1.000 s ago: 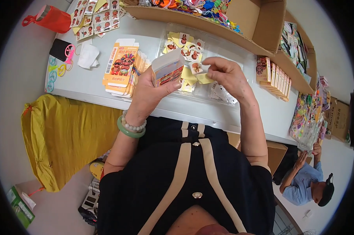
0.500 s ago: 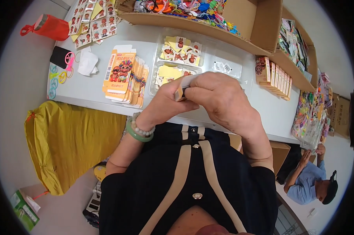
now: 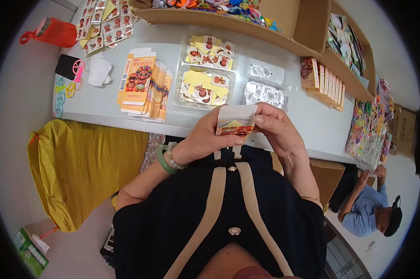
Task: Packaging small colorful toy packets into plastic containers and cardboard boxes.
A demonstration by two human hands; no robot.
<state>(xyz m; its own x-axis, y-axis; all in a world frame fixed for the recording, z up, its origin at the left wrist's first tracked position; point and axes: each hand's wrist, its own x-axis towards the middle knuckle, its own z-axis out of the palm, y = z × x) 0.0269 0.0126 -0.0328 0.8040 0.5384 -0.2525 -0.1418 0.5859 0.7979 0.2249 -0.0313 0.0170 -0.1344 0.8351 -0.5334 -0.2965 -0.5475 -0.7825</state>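
A small orange printed carton (image 3: 236, 130) is held upright over the table's front edge, its white top flap raised and its mouth open. Something pale yellow shows just inside the mouth. My left hand (image 3: 204, 135) grips the carton from the left, thumb across the printed front. At the right edge, my right hand (image 3: 280, 130) pinches the carton by its flap with thumb and fingers; the other fingertips are hidden behind it. Beyond the hands lies a clear tray (image 3: 177, 100) with cut stickers in two compartments, beside white printed packets (image 3: 265, 94).
Flat orange cartons (image 3: 138, 81) are stacked on the left, near a white tissue (image 3: 98, 72) and a black phone (image 3: 69, 66). Filled cartons (image 3: 324, 83) stand in a row at right. A cardboard box (image 3: 210, 17) of colourful trinkets sits behind. A co-worker (image 3: 365, 209) is at far right.
The carton has turned so its flap and open mouth face me. My right hand has moved from over the carton's top to its right edge, uncovering the white packets.
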